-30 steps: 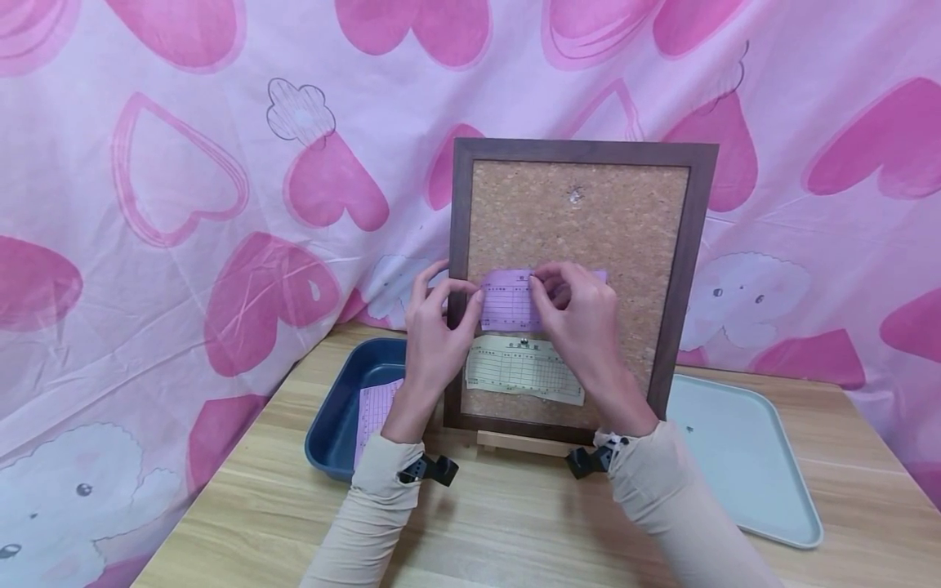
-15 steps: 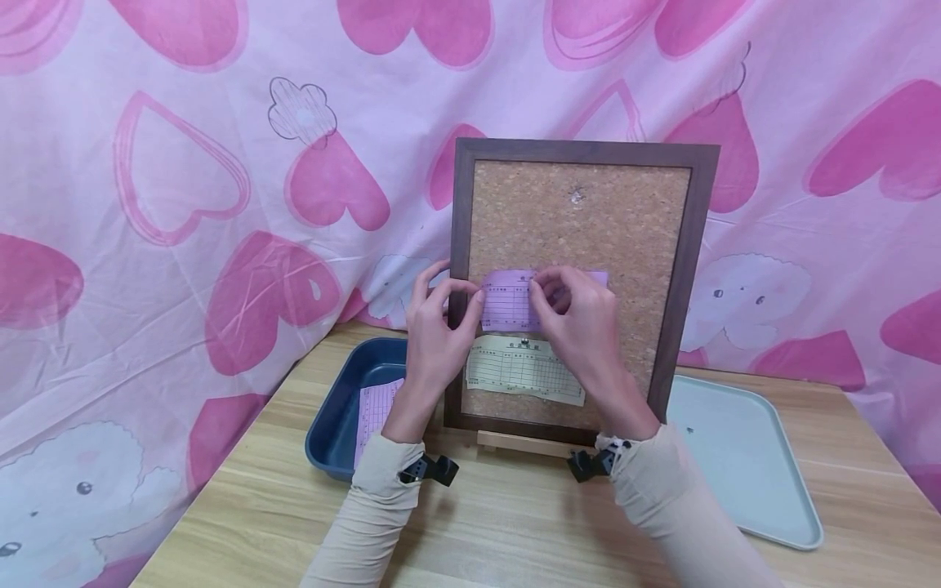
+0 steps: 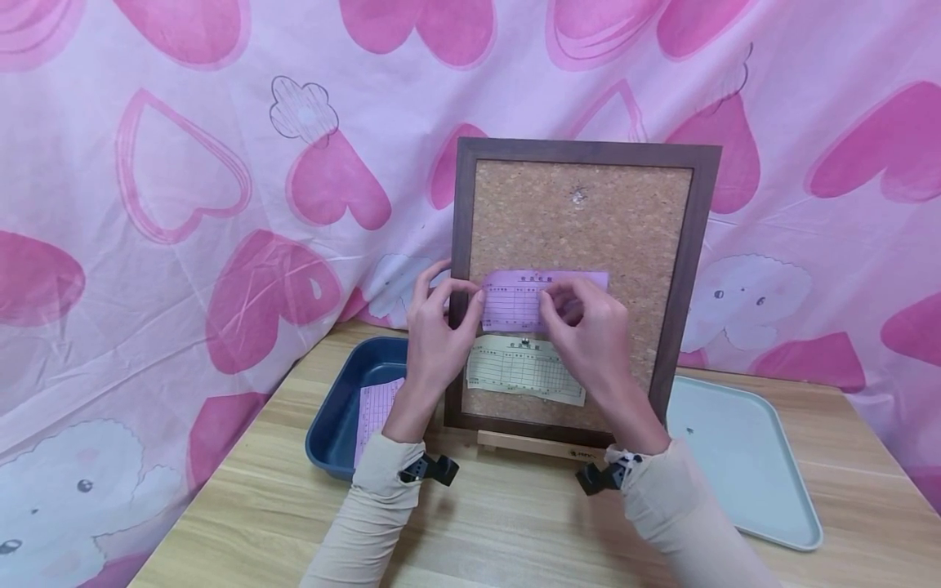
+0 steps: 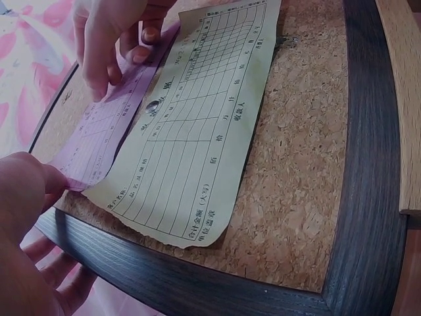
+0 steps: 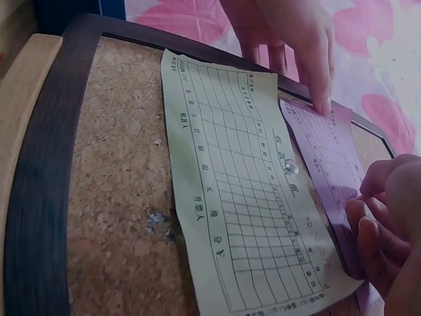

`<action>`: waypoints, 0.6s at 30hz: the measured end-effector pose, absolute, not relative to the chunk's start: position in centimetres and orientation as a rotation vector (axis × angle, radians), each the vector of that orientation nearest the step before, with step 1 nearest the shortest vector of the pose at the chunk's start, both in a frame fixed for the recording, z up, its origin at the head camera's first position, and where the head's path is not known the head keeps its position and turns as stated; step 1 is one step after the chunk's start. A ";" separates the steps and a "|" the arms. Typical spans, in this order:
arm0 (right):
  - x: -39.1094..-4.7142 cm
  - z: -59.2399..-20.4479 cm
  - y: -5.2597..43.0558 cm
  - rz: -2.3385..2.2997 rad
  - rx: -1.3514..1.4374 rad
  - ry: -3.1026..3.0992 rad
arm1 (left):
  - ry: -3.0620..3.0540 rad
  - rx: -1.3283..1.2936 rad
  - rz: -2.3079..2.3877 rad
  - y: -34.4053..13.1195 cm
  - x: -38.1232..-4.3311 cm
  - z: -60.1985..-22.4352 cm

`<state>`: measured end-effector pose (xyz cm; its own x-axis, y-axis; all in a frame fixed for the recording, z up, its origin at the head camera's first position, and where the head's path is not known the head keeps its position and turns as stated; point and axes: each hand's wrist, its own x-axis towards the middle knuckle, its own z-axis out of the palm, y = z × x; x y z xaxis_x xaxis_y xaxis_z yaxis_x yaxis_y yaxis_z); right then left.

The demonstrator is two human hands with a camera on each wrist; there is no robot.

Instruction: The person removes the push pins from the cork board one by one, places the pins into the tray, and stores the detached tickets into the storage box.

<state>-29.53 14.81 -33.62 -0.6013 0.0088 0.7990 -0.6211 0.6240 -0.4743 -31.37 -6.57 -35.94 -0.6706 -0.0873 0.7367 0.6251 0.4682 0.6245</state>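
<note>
A purple receipt slip (image 3: 509,304) lies on the cork surface of a dark-framed board (image 3: 581,224). My left hand (image 3: 437,331) is at the frame's left side, thumb and forefinger pinching the slip's left edge, other fingers behind the frame. My right hand (image 3: 591,327) is over the slip's right half, fingers loosely bent with the tips at the paper. No object shows between them. Below, a pale green receipt slip (image 3: 515,371) hangs from a round-headed silver pushpin (image 5: 291,166) at its top middle. The right hand covers part of both slips in the head view.
The board leans on a light wooden stand (image 3: 522,445). A dark blue tray (image 3: 331,433) with more purple slips (image 3: 376,412) stands left. To the right lies a pale green tray (image 3: 750,457) with a small dark item in it. A pink heart-patterned cloth hangs behind.
My right hand has moved slightly right and down from the purple slip's top middle, uncovering its printed heading. The left hand and the board stay where they were.
</note>
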 end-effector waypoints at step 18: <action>-27.6 -35.8 16.8 1.013 0.450 -1.964 | -1.999 -0.436 -1.271 -6.8 -31.3 -35.9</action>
<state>-27.65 16.82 -35.83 -0.5674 0.0641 0.8209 -0.6316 0.6058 -0.4838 -31.33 -6.79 -35.91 -0.6858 -0.0913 0.7221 0.6152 0.4575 0.6421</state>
